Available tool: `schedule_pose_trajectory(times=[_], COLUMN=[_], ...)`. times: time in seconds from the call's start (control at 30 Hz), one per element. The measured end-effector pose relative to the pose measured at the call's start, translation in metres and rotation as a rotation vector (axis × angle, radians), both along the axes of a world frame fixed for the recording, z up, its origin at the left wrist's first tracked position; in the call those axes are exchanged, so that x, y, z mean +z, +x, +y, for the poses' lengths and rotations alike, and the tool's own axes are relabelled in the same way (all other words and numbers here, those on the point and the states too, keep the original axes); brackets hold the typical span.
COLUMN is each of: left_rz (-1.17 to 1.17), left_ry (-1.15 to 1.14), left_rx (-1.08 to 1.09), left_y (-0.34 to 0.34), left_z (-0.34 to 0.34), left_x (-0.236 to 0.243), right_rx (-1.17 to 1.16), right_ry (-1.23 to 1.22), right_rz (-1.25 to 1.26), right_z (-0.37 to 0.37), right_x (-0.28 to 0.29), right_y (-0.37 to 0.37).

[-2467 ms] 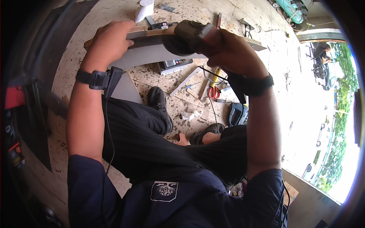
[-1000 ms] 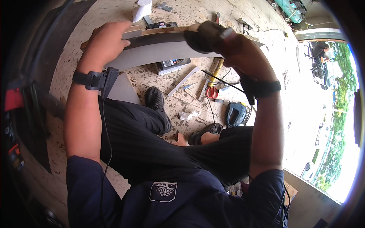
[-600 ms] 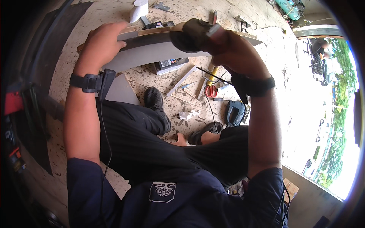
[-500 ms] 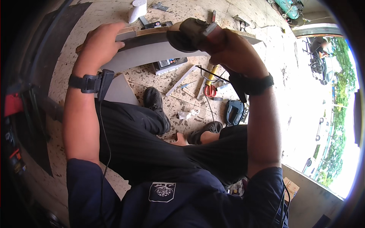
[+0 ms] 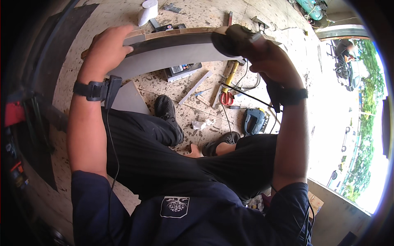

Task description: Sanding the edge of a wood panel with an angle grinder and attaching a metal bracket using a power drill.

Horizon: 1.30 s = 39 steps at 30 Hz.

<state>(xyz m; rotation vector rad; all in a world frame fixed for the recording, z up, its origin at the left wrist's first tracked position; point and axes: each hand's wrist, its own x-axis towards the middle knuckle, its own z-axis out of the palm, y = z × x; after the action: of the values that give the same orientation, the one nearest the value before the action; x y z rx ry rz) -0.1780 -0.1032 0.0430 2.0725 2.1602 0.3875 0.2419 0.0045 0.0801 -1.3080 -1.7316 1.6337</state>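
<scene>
My left hand (image 5: 107, 51) grips the left part of a long grey curved panel (image 5: 164, 59), its fingers wrapped over the raised edge with a pale wooden strip (image 5: 180, 32). My right hand (image 5: 273, 57) holds a dark handheld power tool (image 5: 234, 41), seemingly a grinder or sander, whose round disc sits on the right part of that edge; the exact point of contact is hidden. Beneath the panel lie a battery-like box (image 5: 180, 73), a yellow-handled tool (image 5: 231, 76), red-handled scissors (image 5: 226, 98) and a blue-grey power tool (image 5: 253, 123).
Flat strips (image 5: 195, 87), crumpled paper (image 5: 202, 124) and cables share the speckled floor near my feet. Behind the panel stands a white cylindrical object (image 5: 147, 13). A teal compressor (image 5: 310, 9) is at the upper right; another person (image 5: 344, 53) sits outside the bright doorway.
The power tool in my right hand has shifted right and back along the edge during these frames, ending farther right. My left hand and the panel's left part have crept slightly left.
</scene>
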Motion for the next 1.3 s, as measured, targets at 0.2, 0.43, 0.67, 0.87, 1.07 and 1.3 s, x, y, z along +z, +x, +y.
schedule_pose_trajectory(times=[0.2, 0.43, 0.67, 0.87, 1.07, 1.3], left_rz=[0.016, 0.009, 0.018, 0.004, 0.023, 0.081], left_ry=[0.004, -0.007, -0.06, 0.022, -0.014, -0.05], left_rx=[0.001, 0.046, 0.052, 0.001, 0.006, 0.1], left_y=[0.002, -0.001, 0.008, -0.012, -0.004, 0.008], left_z=[0.001, -0.002, 0.003, 0.001, 0.01, 0.012], left_x=[0.0, -0.001, 0.009, -0.006, -0.003, 0.013], right_rx=[0.155, 0.261, 0.14, 0.024, -0.14, -0.677], right_ry=[0.226, 0.39, 0.475, 0.05, 0.182, 0.104], right_rz=[-0.052, -0.437, -0.397, -0.176, -0.294, -0.177], right_z=[-0.004, -0.02, 0.001, 0.011, 0.022, -0.003], right_x=[-0.022, 0.006, -0.007, 0.008, 0.013, 0.051], right_y=[-0.03, -0.069, -0.012, 0.022, 0.072, 0.12])
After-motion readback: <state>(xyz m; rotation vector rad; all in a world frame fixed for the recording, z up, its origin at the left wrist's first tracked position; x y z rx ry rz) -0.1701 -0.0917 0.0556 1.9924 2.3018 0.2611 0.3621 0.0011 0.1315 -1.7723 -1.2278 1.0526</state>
